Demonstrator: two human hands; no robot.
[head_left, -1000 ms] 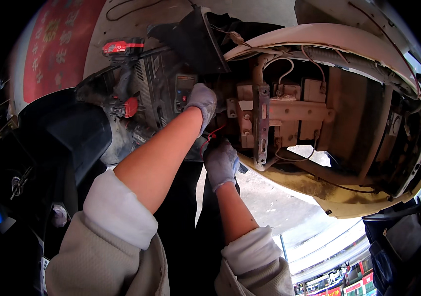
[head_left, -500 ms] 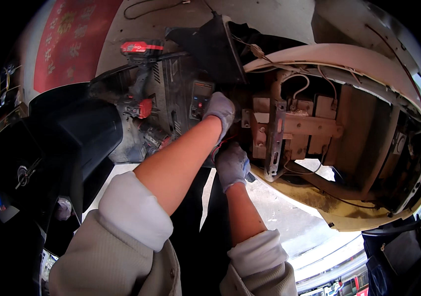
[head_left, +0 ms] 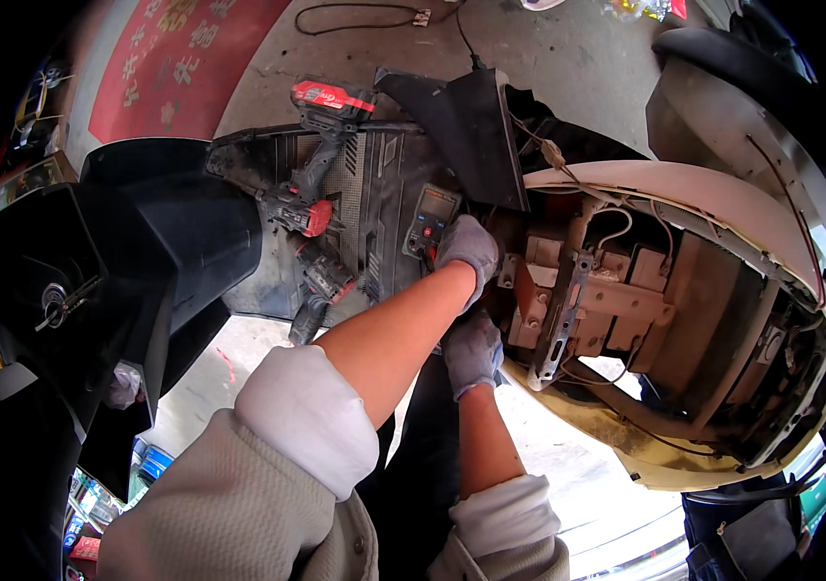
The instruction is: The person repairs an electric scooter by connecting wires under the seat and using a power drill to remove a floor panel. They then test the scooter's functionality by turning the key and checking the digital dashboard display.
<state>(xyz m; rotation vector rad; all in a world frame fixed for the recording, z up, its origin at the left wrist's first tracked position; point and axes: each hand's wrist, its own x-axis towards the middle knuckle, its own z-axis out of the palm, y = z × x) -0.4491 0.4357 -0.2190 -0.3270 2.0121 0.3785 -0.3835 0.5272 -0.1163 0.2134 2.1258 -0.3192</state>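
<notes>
The left hand (head_left: 471, 254) is reaching beside a meter (head_left: 431, 221) lying on the footboard (head_left: 389, 189), the right hand (head_left: 474, 351) working closer in; whether fingers are gripping cannot be told, and the left wrist's closeness could be inviting a knocked meter

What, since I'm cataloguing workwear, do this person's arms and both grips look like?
Beige, textured sleeves end in broad white turned-back cuffs, leaving the forearms bare. The left grip and right grip wear matching pale greyish gloves that end around the wrist. No markings can be made out on sleeves or gloves.
</notes>
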